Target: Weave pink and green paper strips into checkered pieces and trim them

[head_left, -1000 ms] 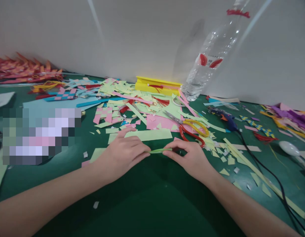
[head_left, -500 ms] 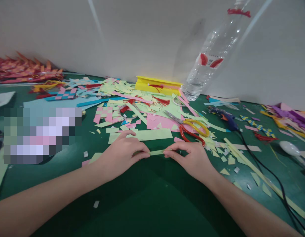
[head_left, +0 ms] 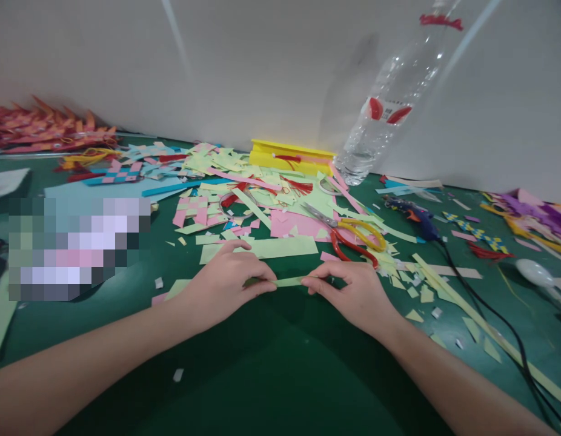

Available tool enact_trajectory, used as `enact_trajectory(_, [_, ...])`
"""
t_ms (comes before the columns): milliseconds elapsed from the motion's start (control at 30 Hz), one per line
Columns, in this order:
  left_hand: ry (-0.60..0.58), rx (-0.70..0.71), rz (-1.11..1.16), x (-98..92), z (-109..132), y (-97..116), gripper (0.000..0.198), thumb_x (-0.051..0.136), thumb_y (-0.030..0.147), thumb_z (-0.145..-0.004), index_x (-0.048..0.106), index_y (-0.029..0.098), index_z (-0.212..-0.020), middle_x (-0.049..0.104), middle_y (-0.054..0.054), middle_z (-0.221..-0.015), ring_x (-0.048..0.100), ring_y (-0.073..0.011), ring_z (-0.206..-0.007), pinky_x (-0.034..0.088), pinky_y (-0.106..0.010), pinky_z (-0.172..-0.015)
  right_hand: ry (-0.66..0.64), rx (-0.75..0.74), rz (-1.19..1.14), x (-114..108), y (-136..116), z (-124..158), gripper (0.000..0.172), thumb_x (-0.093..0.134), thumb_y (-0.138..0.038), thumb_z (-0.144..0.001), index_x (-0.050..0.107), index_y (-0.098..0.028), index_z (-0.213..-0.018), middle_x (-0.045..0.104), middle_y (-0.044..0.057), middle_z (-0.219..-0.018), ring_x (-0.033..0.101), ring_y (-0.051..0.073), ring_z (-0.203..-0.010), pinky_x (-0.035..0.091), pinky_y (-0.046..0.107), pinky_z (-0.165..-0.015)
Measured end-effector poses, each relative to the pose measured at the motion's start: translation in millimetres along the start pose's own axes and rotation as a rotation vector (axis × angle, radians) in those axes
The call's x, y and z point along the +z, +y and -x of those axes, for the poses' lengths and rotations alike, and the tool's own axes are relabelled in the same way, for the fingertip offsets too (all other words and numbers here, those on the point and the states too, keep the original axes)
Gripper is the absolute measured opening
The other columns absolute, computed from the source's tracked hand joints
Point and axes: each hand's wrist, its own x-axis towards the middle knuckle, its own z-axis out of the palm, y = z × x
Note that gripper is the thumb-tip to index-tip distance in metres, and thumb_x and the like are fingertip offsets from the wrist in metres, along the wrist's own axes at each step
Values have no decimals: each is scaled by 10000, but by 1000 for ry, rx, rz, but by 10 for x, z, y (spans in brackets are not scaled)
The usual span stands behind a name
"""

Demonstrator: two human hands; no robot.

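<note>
A narrow pale green paper strip (head_left: 288,282) is stretched level between my two hands, low above the green table (head_left: 280,375). My left hand (head_left: 232,272) pinches its left end between thumb and fingers, with one finger raised. At the right end, the thumb and fingertips of my right hand (head_left: 348,287) are closed on it. Just beyond my hands lies a wider pale green paper band (head_left: 280,247). Scissors (head_left: 341,230) with one yellow and one red handle rest behind my right hand, blades pointing up and left.
Paper scraps (head_left: 221,160) and a yellow folded paper piece (head_left: 292,158) lie along the wall. A clear plastic bottle (head_left: 385,115) leans there. To the right are a blue corded tool (head_left: 412,218), its black cable, and a white plastic spoon (head_left: 535,272). A pixelated object (head_left: 80,251) sits left.
Almost nothing differs. Both hands keep the same pinch on the paper strip, and the whole view has shifted by only a few pixels.
</note>
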Motion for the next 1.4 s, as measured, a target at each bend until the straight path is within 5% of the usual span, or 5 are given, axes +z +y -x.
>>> enact_trajectory(367, [42,36,-37,2,-3,-9,334,437,390,-945,649,222,-749,703,43,-700,615,-139,-667,346,-365,-913,-9,21,-17,-5,1,-7,155,620,-326,-828,695,-247,-719,718,-30,-674,655,136,-625,494,241,-588])
enact_trajectory(1400, [63,44,-71,-23,33,84,301,497,213,-923,631,182,-656,667,54,-653,596,-118,-672,247,-343,-936,18,-113,30,-6,19,-1,127,627,-229,-830,698,-234,-724,721,-60,-665,656,89,-615,471,177,-582])
